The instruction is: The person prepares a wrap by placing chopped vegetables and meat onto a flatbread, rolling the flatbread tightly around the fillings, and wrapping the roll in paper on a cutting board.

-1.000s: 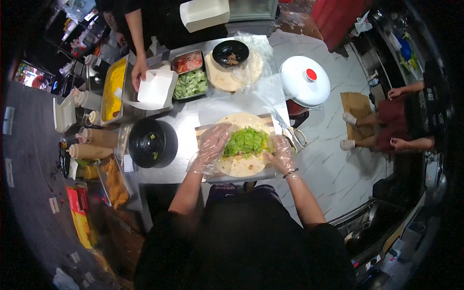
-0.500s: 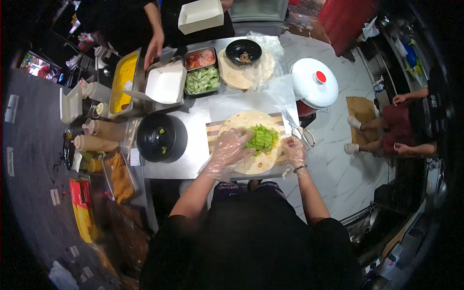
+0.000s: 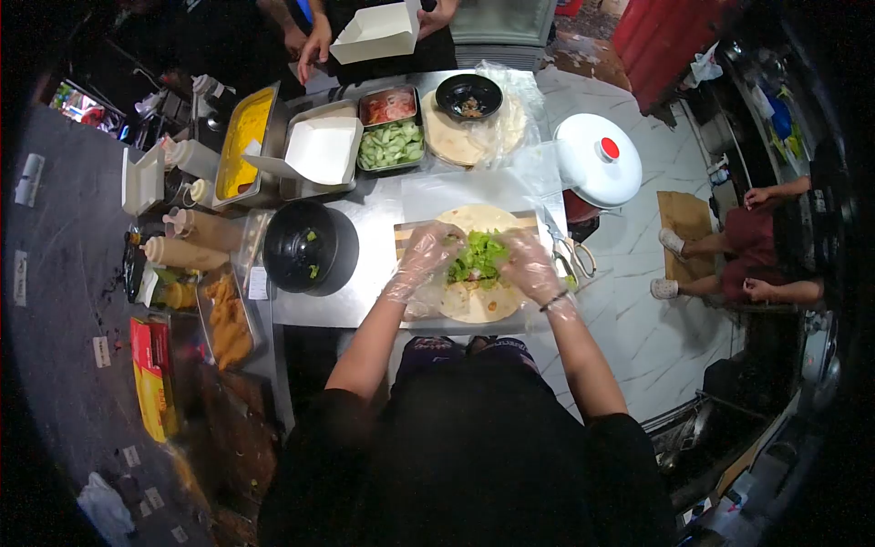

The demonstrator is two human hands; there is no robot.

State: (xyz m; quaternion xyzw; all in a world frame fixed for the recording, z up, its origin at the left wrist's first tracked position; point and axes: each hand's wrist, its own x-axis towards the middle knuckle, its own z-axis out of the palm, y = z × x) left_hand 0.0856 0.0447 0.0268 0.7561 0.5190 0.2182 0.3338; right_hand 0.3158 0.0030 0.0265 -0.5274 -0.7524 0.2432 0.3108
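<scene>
A round flatbread lies on a striped board, with a heap of shredded green lettuce in its middle. My left hand, in a clear plastic glove, is at the heap's left side, its curled fingertips closed on the lettuce edge. On the right side, my gloved right hand has its bent fingers closed on the lettuce too. Some pinkish filling shows under the front edge of the lettuce. Scissors lie right of the board, beside my right hand.
Left stands a black bowl with lettuce scraps. Behind are an open white box, a cucumber tray, more flatbreads and a small black bowl. A white lidded pot stands right. Across the table a person holds a box.
My right hand has moved up and left onto the lettuce, and my left hand has shifted to its left edge. The lettuce is rearranged. Across the table, the person's hand has pulled back from the trays.
</scene>
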